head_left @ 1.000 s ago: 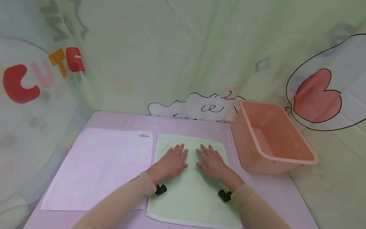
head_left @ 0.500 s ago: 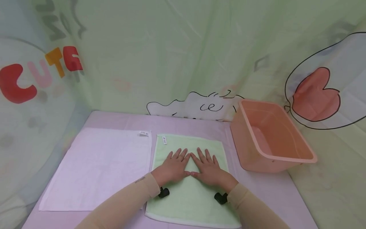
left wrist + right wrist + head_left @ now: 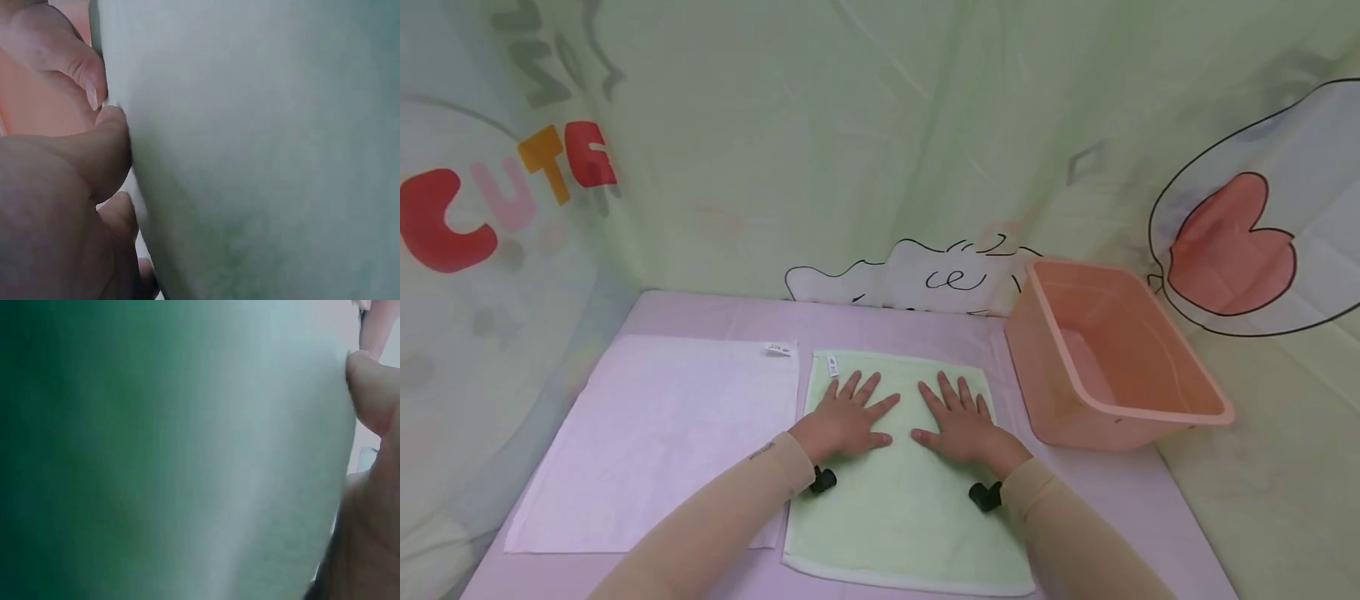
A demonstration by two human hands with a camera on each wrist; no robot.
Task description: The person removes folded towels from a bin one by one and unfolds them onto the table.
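A pale green towel (image 3: 902,517) with a white hem and a small tag at its far left corner lies spread flat. My left hand (image 3: 842,421) rests on its upper left part, palm down, fingers spread. On the upper right part my right hand (image 3: 961,425) lies the same way. A strip of bare towel shows between the two thumbs. In the left wrist view the green cloth (image 3: 262,137) fills most of the picture, with fingertips right on it. The right wrist view has the towel's surface (image 3: 187,450) close up and blurred, the thumb touching it.
Left of the green towel a white-looking towel (image 3: 662,442) lies flat, its tag at the far right corner. A peach plastic bin (image 3: 1045,375) stands at the back right of the lilac-covered table (image 3: 730,317). A printed curtain (image 3: 820,150) hangs behind.
My hands came together at the middle of the green towel until thumbs and index fingers nearly met, then slid apart and slightly away from me. Both towels stay in place.
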